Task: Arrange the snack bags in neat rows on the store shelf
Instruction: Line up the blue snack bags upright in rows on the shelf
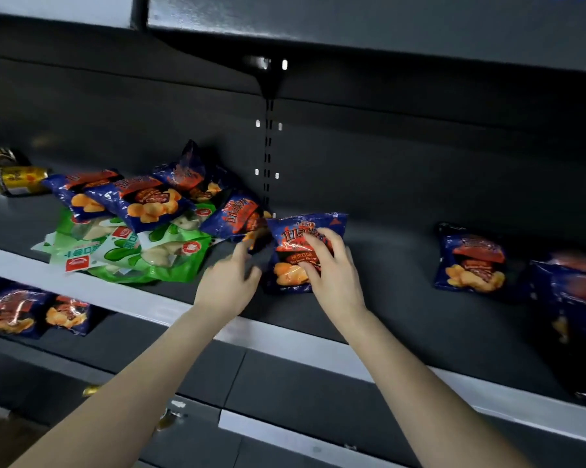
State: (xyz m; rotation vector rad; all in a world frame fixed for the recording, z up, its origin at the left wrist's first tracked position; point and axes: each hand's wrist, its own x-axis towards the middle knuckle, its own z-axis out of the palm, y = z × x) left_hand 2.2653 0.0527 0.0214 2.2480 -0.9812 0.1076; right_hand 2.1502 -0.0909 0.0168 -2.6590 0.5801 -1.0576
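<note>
Blue bag (293, 233), right hand (325, 265) gripping (left hand (231, 282) beside)

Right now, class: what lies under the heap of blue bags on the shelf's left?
Green bags lie under the blue bags, flat on the shelf. Their far ends are covered, so their count is unclear, and anything beneath them is hidden.

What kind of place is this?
Probably a shop. Long dark shelves hold many identical blue snack bags, green bags and cans, and the right hand holds one blue bag.
</note>
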